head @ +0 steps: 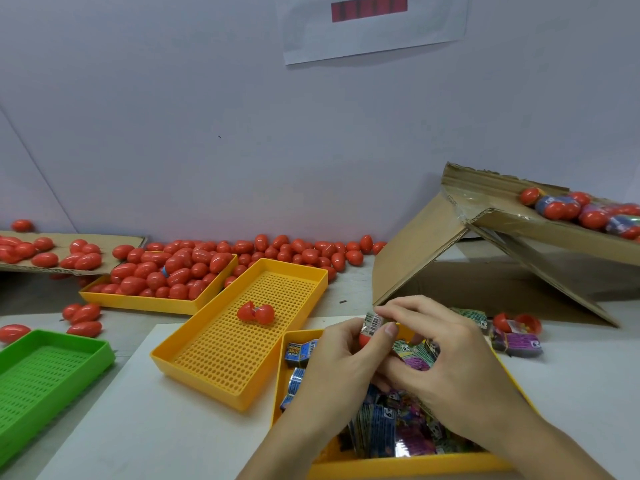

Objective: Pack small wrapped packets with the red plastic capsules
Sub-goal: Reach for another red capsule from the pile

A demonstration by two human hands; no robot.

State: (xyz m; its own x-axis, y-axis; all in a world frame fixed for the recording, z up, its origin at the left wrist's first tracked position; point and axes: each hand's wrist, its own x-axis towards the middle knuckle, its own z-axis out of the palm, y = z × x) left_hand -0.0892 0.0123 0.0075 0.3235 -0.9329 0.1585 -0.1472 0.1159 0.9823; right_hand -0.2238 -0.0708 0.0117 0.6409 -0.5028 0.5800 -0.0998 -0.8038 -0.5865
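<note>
1. At lower centre of the frame, the left hand and right hand meet over a yellow tray of wrapped packets.
2. Both hands' fingers pinch one silvery packet against a red capsule half.
3. An open capsule lies in the perforated yellow tray at centre.
4. Closed capsules fill another tray at middle left and spill along the table by the wall.

hands | pressing packet into red capsule
</note>
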